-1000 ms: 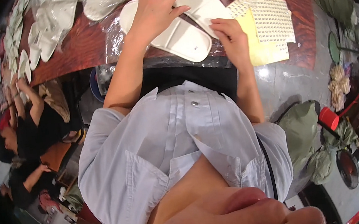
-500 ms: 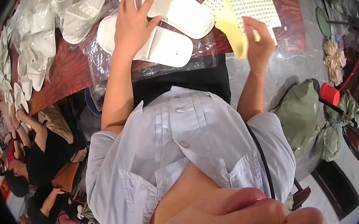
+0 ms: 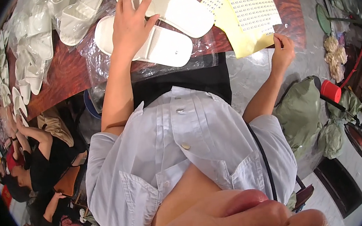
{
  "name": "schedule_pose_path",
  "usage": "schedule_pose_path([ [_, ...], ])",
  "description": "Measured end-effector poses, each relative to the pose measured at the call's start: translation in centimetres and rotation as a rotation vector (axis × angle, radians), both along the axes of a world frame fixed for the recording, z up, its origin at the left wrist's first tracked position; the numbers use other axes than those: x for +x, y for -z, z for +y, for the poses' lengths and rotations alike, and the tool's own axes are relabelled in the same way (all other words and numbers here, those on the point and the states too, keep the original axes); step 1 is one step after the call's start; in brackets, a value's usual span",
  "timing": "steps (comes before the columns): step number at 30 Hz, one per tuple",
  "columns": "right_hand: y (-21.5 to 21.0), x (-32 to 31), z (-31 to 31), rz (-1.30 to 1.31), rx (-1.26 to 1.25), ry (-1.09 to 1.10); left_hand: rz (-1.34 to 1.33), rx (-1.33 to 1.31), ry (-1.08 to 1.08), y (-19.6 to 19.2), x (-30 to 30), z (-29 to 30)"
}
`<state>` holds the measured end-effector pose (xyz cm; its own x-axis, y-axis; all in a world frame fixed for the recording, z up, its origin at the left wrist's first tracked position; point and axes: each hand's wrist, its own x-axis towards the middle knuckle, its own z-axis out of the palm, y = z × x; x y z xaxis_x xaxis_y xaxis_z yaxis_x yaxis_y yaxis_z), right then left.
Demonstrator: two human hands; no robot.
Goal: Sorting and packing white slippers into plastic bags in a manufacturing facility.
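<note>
My left hand (image 3: 131, 27) lies with spread fingers over a pair of white slippers. Beneath it is the nearer slipper (image 3: 179, 51), whose insole bears a small printed sticker (image 3: 177, 52) at the heel. The other slipper (image 3: 190, 15) lies just beyond, tilted across it. At the right, my right hand (image 3: 283, 52) has thumb and forefinger pressed together by the near right corner of a yellow-backed sticker sheet (image 3: 253, 46). Whatever the fingertips hold is too small to make out. A small loose sticker (image 3: 285, 25) shows just beyond them.
Clear plastic film (image 3: 96, 66) lies under the slippers on the reddish wooden table (image 3: 65, 81). Several bagged white slippers (image 3: 41, 44) cover its left side. At far left, people in dark clothes (image 3: 51, 159) work along the table. Green sacks (image 3: 300, 113) stand at right.
My right hand has moved right and nearer, from over the sticker sheet to its near corner, uncovering its lower rows. My left hand stays on the slippers.
</note>
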<state>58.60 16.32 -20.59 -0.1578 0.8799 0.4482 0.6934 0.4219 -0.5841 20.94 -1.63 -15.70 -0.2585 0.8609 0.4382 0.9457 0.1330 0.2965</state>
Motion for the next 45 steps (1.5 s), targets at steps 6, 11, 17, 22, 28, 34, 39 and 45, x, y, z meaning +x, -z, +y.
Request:
schedule_pose_path([
  [6,-0.2,1.4,1.9,-0.062,-0.024,-0.12,0.061,0.025,0.005,-0.4,0.2,0.1],
  [11,-1.4,2.1,3.1,-0.137,-0.137,-0.229,0.006,-0.031,0.014,-1.1,0.4,0.3],
  [17,-2.3,2.1,3.3,-0.109,-0.272,-0.252,-0.02,-0.065,0.048,-1.3,0.4,0.4],
  [22,-1.7,2.3,3.3,-0.044,-0.176,-0.312,0.039,-0.054,0.008,-1.3,0.5,0.3],
  [28,-1.8,2.5,3.6,-0.146,-0.156,-0.296,0.076,-0.013,-0.006,0.0,0.3,0.1],
  [34,-2.0,2.5,3.9,-0.115,-0.207,-0.34,0.073,-0.014,0.002,-0.2,0.3,0.1],
  [39,-2.4,2.1,3.2,-0.067,-0.215,-0.319,0.079,-0.008,0.014,-0.1,0.3,0.2],
  [45,-1.9,2.9,4.0,-0.109,-0.198,-0.351,0.08,-0.021,-0.001,0.0,0.4,0.3],
])
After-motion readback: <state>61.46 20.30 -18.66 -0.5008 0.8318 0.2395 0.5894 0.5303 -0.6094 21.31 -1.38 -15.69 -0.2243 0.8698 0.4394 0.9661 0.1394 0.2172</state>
